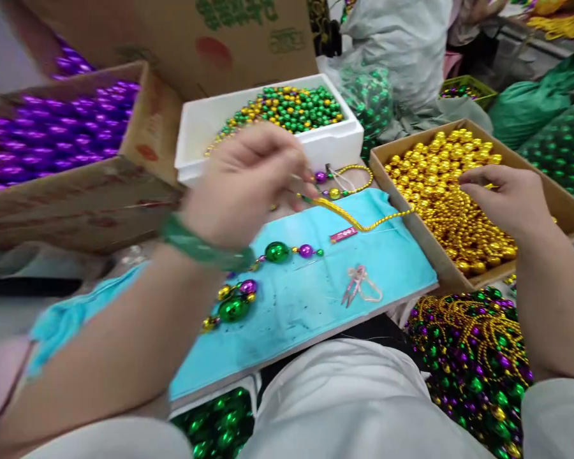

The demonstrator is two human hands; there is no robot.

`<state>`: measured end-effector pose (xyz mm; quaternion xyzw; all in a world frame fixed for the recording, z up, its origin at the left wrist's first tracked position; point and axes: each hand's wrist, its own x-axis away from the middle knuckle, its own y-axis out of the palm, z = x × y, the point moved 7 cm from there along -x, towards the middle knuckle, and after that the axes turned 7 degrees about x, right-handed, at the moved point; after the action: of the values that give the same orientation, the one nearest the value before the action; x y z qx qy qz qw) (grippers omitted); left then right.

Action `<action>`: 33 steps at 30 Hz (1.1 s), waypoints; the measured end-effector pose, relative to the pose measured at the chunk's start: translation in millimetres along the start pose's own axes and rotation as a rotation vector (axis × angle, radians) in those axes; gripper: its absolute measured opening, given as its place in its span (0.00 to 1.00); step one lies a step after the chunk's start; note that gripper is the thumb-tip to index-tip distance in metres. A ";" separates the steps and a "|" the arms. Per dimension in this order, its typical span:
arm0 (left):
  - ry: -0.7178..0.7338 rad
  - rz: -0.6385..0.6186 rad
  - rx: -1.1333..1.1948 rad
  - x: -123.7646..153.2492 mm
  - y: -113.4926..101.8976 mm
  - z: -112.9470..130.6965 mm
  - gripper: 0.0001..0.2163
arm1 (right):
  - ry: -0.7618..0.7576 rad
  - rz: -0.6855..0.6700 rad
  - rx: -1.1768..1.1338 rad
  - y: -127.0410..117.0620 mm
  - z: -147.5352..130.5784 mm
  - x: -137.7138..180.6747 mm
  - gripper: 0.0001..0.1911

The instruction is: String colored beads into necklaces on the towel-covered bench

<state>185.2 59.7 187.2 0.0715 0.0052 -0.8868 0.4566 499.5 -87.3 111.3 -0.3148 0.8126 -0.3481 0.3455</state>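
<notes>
My left hand (256, 182), a little blurred and with a green bangle on its wrist, is closed with its fingertips at a gold bead strand (337, 210). That strand droops over the blue cloth (287, 344) and runs to the edge of the cardboard box of gold beads (440, 166). Over this box is my right hand (511, 197), thumb and fingers drawn together; what they pinch is hidden. On the cloth lie small snips (356, 284), a pink label (343, 235) and a strung piece with a large green bead (234, 308), partly behind my left forearm.
A white foam box (268, 150) of green and gold beads stands behind the cloth. To the left is a carton (148, 121) of purple beads. Mixed bead strands (469, 357) lie below right. A looped gold strand (363, 169) rests beyond the cloth.
</notes>
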 end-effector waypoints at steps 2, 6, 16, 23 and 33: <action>-0.085 -0.065 0.004 6.2 14.6 -33.6 0.03 | -0.097 0.039 -0.313 12.6 -55.0 20.0 0.06; -0.208 -0.064 0.103 22.4 29.0 -98.5 0.09 | -0.095 -0.223 -0.750 78.4 -128.5 58.0 0.05; -0.141 0.147 -0.119 61.5 -14.3 -135.4 0.05 | 0.123 -0.392 -0.976 149.5 -134.7 103.0 0.05; 0.025 -0.041 -0.930 109.7 -61.3 -159.6 0.08 | 0.168 -0.332 -1.020 124.3 -112.9 108.6 0.07; 0.024 -0.506 -1.223 149.0 18.9 -218.2 0.11 | 0.131 -0.272 -1.000 130.3 -104.4 111.2 0.09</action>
<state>141.8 -55.6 -47.3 -0.1943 0.5296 -0.8030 0.1923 320.1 -61.6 25.4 -0.5216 0.8512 0.0217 0.0530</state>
